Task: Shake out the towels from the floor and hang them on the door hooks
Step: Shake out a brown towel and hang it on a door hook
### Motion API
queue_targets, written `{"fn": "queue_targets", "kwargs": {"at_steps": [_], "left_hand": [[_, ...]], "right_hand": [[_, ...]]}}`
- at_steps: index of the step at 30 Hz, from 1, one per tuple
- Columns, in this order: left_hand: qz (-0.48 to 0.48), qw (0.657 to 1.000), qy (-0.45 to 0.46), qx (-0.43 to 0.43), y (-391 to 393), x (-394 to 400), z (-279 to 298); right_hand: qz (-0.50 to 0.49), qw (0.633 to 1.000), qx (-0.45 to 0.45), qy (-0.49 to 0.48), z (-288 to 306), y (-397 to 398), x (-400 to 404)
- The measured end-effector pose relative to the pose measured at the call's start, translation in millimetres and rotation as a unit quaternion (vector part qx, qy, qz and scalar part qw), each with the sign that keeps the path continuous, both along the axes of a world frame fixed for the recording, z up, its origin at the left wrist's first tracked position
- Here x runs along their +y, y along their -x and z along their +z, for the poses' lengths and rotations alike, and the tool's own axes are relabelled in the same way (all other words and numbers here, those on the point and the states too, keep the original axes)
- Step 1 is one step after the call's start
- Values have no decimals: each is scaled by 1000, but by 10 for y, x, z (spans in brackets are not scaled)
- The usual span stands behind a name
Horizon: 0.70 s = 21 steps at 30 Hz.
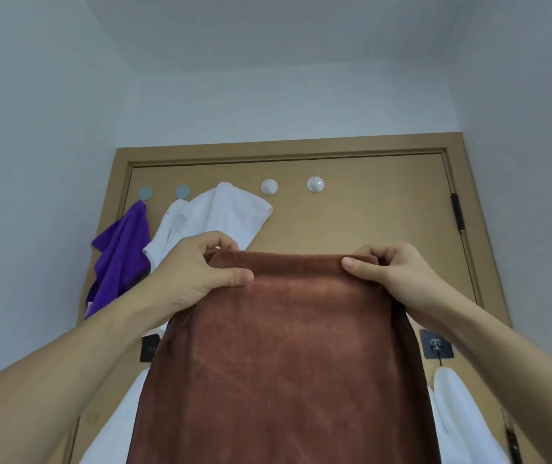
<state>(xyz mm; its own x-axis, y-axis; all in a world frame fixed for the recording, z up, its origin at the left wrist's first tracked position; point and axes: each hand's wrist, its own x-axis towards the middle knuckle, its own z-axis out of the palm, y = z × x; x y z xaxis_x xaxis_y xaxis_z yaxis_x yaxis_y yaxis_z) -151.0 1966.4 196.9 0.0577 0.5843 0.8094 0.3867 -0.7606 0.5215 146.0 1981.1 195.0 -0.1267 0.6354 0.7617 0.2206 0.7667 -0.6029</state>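
A brown towel (284,356) hangs spread out in front of the tan door (368,236). My left hand (197,272) pinches its top left corner and my right hand (391,272) pinches its top right corner, holding the top edge level. On the door a purple towel (119,256) hangs from a grey hook (145,193). A white towel (221,219) hangs beside a second grey hook (182,191). Two white round hooks (269,186) (315,184) are bare, above the brown towel's top edge.
Lower on the door, a black hook plate (149,347) sits at left and a clear hook plate (436,344) at right with white cloth (458,416) below it. More white cloth (114,426) shows at lower left. A hinge (456,212) marks the door's right edge.
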Motion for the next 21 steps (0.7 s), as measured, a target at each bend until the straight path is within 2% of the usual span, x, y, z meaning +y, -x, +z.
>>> {"fn": "queue_targets", "kwargs": {"at_steps": [5, 11, 12, 14, 16, 19, 21], "left_hand": [[-24, 997, -10, -66, 9, 737, 369], [7, 993, -112, 38, 143, 1518, 663], [15, 990, -126, 57, 173, 1644, 715], [45, 980, -161, 109, 240, 1866, 810], [57, 965, -196, 166, 326, 2092, 926], [57, 939, -272, 201, 432, 2445, 1112], [148, 876, -395, 233, 479, 2686, 1291]], "right_hand": [[10, 1000, 15, -5, 386, 18, 557], [104, 989, -43, -91, 695, 152, 1023], [87, 988, -73, -108, 769, 180, 1113], [-22, 973, -168, -155, 903, 250, 1333], [-156, 930, -257, -212, 1039, 329, 1574], [-300, 856, -303, -292, 1277, 393, 1962], [-395, 777, -323, -369, 1439, 432, 2194]]}}
